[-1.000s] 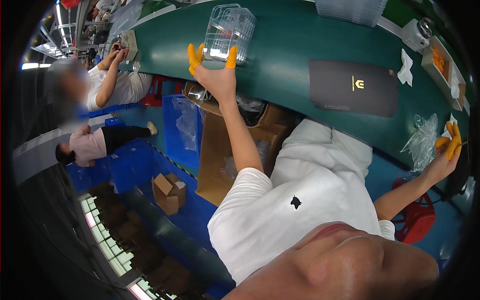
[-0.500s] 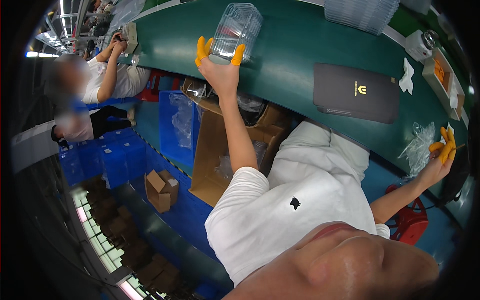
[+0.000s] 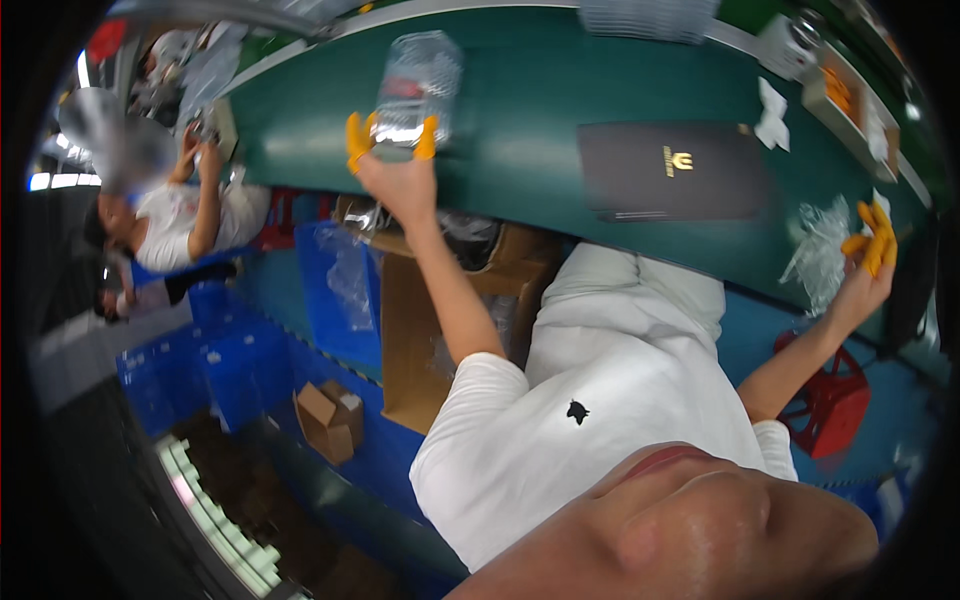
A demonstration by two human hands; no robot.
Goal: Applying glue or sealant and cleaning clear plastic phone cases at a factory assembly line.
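Note:
My left hand (image 3: 395,180), with yellow finger cots on its fingertips, grips the near end of a clear plastic tray stack (image 3: 420,80) over the green bench. Its thumb and fingers press the two sides of the stack. Over at the right, my right hand (image 3: 868,255) also wears yellow finger cots, and its fingers are curled together. A small white piece (image 3: 881,201) shows at their tips; what they hold is hard to make out. Beside that hand lies a crumpled clear plastic bag (image 3: 818,255). A flat black printed sheet or sleeve (image 3: 680,172) lies between my hands.
More clear trays (image 3: 648,18) stand at the bench's far edge. A box with orange items (image 3: 850,115), a white container (image 3: 790,48) and a white tissue (image 3: 771,115) are at the right. Below are an open carton (image 3: 410,340) and a blue bin (image 3: 340,290). A co-worker (image 3: 170,220) sits left.
The whole view has shifted, with bench things appearing further left and higher. My left hand keeps its grip on the tray stack, which looks more upright. My right fingers have turned slightly.

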